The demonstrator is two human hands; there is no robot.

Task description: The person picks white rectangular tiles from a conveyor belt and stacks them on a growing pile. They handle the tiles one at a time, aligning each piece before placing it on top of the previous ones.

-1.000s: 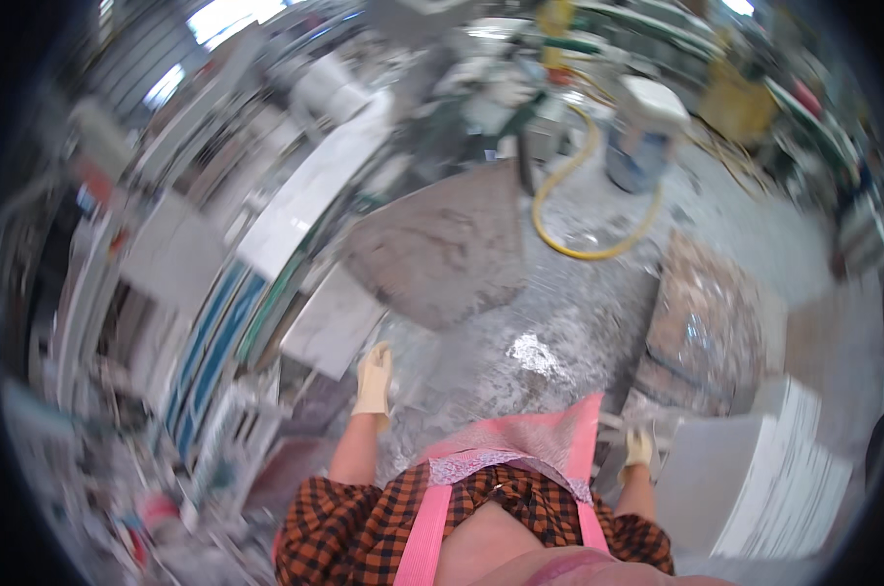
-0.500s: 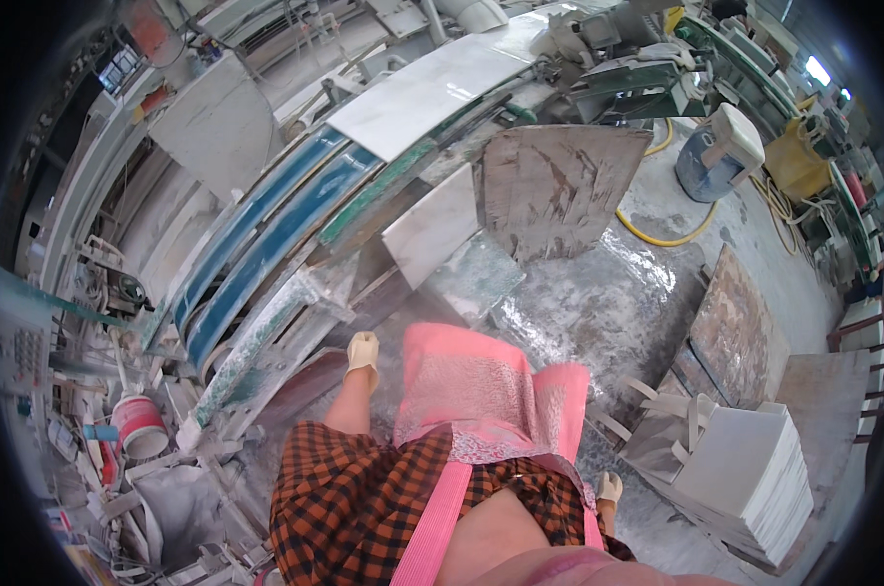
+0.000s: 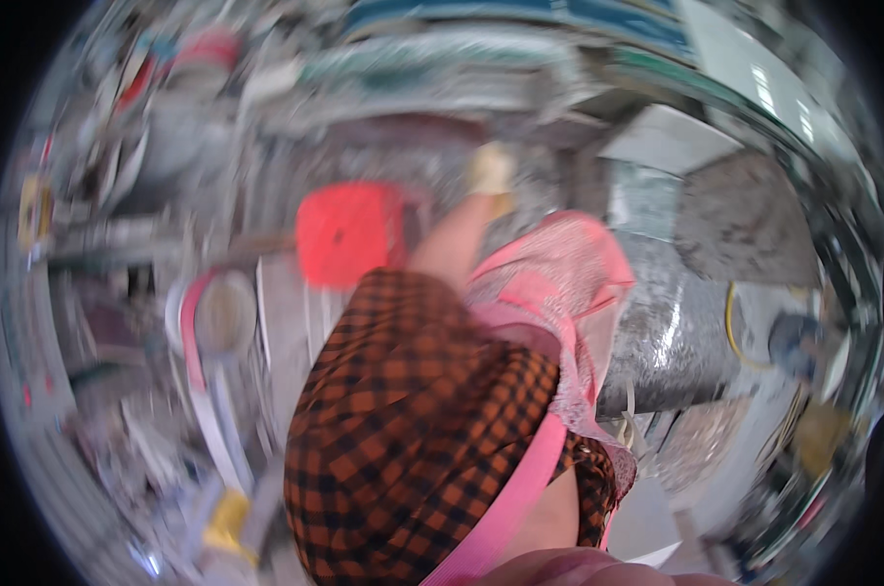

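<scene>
One gloved left hand [image 3: 489, 168] reaches forward, blurred, so I cannot tell if its fingers are spread or closed. Nearest to it, a red square thing [image 3: 349, 232] lies just to its lower left, not touching. Right hand is hidden.

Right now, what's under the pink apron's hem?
The pink apron hangs over wet grey floor, visible to its right. What lies directly beneath is covered. The gloved left hand hangs beyond it, blurred.
</scene>
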